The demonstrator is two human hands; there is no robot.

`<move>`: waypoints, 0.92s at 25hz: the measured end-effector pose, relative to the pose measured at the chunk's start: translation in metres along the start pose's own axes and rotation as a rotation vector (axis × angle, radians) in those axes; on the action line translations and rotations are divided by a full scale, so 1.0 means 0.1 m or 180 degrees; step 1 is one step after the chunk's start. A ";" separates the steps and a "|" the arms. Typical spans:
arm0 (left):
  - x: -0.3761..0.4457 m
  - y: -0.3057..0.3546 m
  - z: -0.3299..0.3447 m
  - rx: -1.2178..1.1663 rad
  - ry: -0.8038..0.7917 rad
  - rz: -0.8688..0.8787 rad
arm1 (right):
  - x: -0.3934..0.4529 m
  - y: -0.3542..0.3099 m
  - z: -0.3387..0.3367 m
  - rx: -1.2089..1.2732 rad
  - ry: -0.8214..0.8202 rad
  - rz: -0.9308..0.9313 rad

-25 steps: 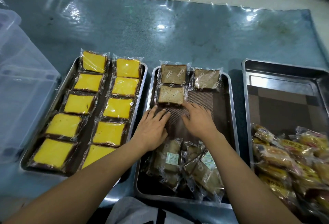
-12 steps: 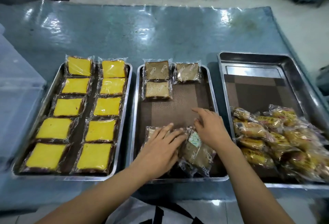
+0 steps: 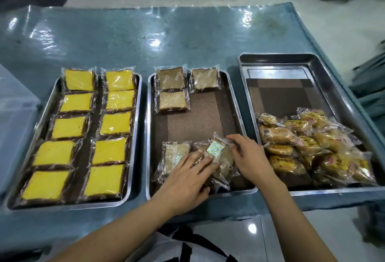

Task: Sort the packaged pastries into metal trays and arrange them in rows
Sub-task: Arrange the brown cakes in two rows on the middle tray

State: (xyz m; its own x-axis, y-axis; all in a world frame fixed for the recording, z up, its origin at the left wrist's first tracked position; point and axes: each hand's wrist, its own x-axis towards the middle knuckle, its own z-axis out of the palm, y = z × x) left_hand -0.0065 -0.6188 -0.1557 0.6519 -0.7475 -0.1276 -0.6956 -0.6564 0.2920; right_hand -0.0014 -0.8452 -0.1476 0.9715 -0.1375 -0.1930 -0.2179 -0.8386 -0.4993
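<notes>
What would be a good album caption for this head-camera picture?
Both hands reach into a pile of wrapped brown pastries in the middle tray.

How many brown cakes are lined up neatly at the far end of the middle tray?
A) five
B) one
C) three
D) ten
C: three wrapped brown cakes lie flat at the far end of the middle tray; the others sit heaped near the hands.

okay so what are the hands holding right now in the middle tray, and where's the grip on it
Both hands are on one wrapped brown pastry packet atop the loose pile. The right hand pinches its upper right wrapper edge; the left hand rests straight fingers on its left side.
</notes>
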 end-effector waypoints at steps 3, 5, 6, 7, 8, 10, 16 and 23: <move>-0.05 -0.06 0.03 0.0074 -0.0003 -0.0159 | -0.04 -0.03 0.06 0.0110 -0.0033 -0.0066; -0.09 -0.12 0.05 0.0045 -0.0048 -0.0298 | -0.04 -0.06 0.11 0.0152 -0.0088 -0.0121; -0.10 -0.15 0.06 0.0049 -0.0049 -0.0358 | -0.04 -0.08 0.12 0.0122 -0.0145 -0.0134; -0.12 -0.18 0.07 0.0069 -0.0032 -0.0408 | -0.03 -0.10 0.13 0.0062 -0.0209 -0.0157; -0.13 -0.21 0.08 0.0077 -0.0010 -0.0451 | -0.03 -0.12 0.14 -0.0018 -0.0266 -0.0184; -0.16 -0.26 0.11 0.0020 0.0022 -0.0545 | -0.02 -0.17 0.15 -0.0193 -0.0331 -0.0235; -0.24 -0.39 0.12 -0.0257 0.0284 -0.0747 | 0.06 -0.31 0.19 -0.0307 -0.0241 -0.0359; -0.24 -0.54 -0.08 -0.0726 0.0785 -0.1297 | 0.21 -0.48 0.24 0.0043 -0.0342 -0.0425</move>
State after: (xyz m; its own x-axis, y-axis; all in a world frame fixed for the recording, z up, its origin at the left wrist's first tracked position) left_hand 0.0181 -0.5648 -0.1614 0.9265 -0.3723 -0.0549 -0.3056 -0.8295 0.4675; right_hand 0.0277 -0.7957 -0.1479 0.9765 0.0324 -0.2129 -0.0894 -0.8384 -0.5377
